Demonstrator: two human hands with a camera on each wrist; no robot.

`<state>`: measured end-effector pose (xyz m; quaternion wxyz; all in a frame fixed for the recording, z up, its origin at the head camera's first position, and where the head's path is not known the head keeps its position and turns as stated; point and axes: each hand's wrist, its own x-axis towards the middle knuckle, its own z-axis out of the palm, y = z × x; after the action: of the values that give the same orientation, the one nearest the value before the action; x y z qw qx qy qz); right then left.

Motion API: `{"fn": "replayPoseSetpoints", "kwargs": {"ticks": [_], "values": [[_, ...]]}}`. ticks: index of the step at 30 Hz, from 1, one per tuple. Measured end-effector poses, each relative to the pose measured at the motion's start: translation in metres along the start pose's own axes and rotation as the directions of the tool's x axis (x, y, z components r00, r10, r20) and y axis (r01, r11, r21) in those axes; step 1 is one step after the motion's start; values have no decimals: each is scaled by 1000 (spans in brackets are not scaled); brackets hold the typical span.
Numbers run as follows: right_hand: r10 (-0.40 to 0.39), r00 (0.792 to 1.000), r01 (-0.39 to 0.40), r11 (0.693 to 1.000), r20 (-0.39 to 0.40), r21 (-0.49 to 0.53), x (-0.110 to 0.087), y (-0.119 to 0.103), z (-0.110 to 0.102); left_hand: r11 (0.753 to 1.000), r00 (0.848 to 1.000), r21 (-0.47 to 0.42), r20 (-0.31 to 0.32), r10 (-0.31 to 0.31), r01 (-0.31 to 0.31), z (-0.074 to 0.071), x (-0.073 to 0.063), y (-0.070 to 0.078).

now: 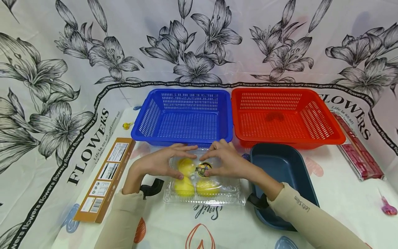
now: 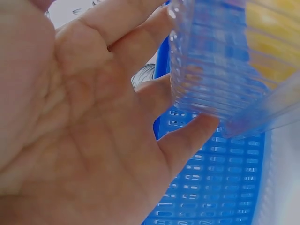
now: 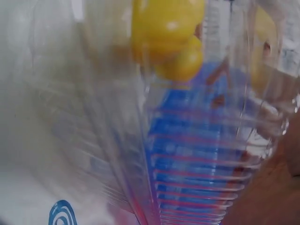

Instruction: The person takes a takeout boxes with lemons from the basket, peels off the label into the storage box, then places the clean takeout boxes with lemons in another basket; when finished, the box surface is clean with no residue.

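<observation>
A clear plastic clamshell box [image 1: 231, 193] with ribbed sides lies in front of the blue basket. Inside it sit several rounded yellow things [image 1: 207, 186], and a round black and gold label [image 1: 204, 169] shows on its lid. My left hand [image 1: 158, 160] holds the box's left part, thumb over the lid and fingers toward the far edge. In the left wrist view its fingers [image 2: 192, 138] lie against the ribbed wall. From the right, my right hand [image 1: 231, 162] grips the box, its thumb beside the label. The right wrist view shows mostly the clear plastic, blurred, with that hand partly hidden behind it.
The blue basket [image 1: 181, 141] and a red basket [image 1: 289, 141] stand side by side behind. A dark blue tub [image 1: 280, 166] is right of the box, under my right forearm. An orange-brown carton [image 1: 107, 180] lies left; a red packet [image 1: 360, 155] and a pink trinket [image 1: 388, 207] lie right.
</observation>
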<state>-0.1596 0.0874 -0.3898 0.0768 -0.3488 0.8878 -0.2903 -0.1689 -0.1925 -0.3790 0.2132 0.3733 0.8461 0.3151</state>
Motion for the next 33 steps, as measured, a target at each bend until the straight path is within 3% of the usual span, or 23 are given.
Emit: {"fn": "replayPoseSetpoints", "kwargs": {"ticks": [8, 18, 26, 29, 33], "values": [[1, 999, 0, 1000, -34, 19, 0, -1, 2, 1000, 1000, -4, 3, -25, 25, -1, 0, 3], [-7, 996, 22, 986, -86, 168, -2, -1, 5, 999, 999, -9, 5, -34, 34, 1, 0, 3], [9, 997, 8, 973, -74, 230, -4, 1, 4, 999, 999, -12, 6, -40, 40, 2, 1, 4], [-13, 998, 33, 952, -67, 304, -7, 4, -1, 999, 999, -12, 1, -37, 37, 2, 1, 3], [-1, 998, 29, 901, -65, 434, -15, 10, -10, 999, 999, -1, -3, -32, 32, 2, 0, 3]]}}
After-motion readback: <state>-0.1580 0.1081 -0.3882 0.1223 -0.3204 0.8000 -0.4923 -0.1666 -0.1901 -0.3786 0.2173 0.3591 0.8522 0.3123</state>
